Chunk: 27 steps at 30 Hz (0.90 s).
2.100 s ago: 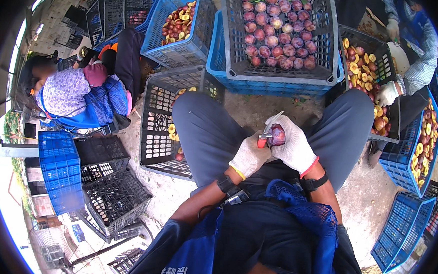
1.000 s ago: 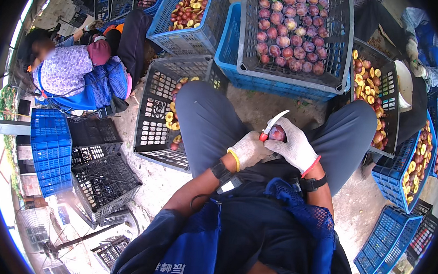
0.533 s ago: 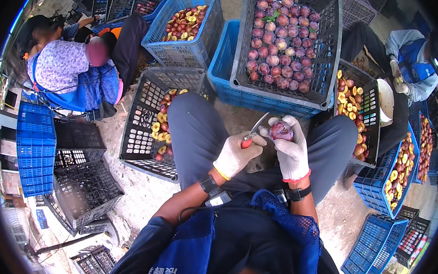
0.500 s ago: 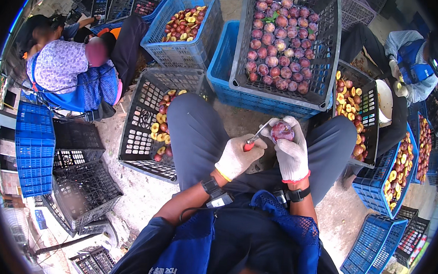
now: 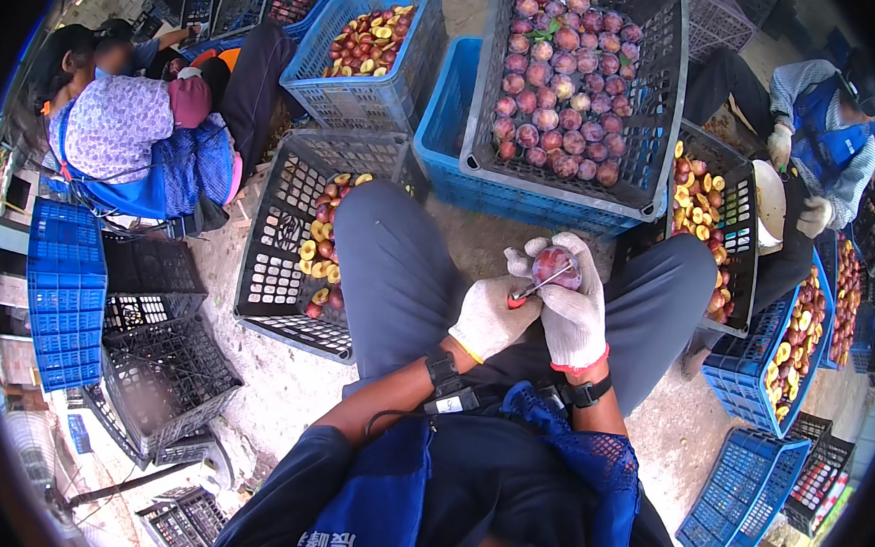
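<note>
My left hand (image 5: pixel 492 315), in a white knit glove, is closed round the red handle of a small knife (image 5: pixel 523 299). Its thin blade lies across the front of a purple-red plum (image 5: pixel 558 262). The plum sits in the fingers of my gloved right hand (image 5: pixel 577 317), which are wrapped about its side and back. Both hands meet in front of my knees. Just beyond them stands a dark crate (image 5: pixel 472 160) of whole plums on top of a blue crate (image 5: pixel 434 138).
Black crates with halved plums stand beside my left knee (image 5: pixel 256 293) and my right knee (image 5: pixel 746 222). Another blue crate (image 5: pixel 358 103) of cut plums is at the far left. Co-workers sit at left (image 5: pixel 131 124) and right (image 5: pixel 816 146). Stacked crates (image 5: pixel 65 301) line the left.
The knife has moved right, its blade now across the plum instead of beside it. My left hand has come closer to my right. The right co-worker's hands have moved apart.
</note>
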### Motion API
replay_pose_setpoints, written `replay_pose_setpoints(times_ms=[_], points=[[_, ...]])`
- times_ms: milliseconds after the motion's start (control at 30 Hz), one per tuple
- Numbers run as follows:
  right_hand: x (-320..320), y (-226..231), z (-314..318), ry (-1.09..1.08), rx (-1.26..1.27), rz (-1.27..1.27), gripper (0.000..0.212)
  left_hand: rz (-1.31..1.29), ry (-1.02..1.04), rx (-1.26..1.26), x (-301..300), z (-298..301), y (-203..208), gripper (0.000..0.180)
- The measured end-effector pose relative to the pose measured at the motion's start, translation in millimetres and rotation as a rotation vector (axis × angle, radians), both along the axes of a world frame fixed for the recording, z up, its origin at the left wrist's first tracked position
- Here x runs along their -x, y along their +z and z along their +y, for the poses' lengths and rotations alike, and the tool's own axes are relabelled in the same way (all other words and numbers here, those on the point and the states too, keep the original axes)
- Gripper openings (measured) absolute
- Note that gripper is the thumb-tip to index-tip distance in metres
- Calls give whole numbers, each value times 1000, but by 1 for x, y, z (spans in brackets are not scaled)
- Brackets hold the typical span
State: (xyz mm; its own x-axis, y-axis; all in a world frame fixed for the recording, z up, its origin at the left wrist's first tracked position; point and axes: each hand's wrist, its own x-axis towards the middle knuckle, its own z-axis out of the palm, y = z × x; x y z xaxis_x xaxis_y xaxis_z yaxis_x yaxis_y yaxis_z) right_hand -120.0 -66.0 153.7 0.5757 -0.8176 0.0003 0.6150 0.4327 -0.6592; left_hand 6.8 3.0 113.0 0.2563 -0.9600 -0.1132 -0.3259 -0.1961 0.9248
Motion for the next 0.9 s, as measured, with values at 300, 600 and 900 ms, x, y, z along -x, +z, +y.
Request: replay_pose_setpoints(times_ms=[300,600,900], points=[[-17,-9,5,-38,24,169,62,164,279,143,10,-15,-104,14],[-37,-2,6,-252,294,466,60,-149,187,238,-1,-24,-56,30],[-33,-20,3,-177,457,664,61,-283,167,109,-9,-21,-78,36]])
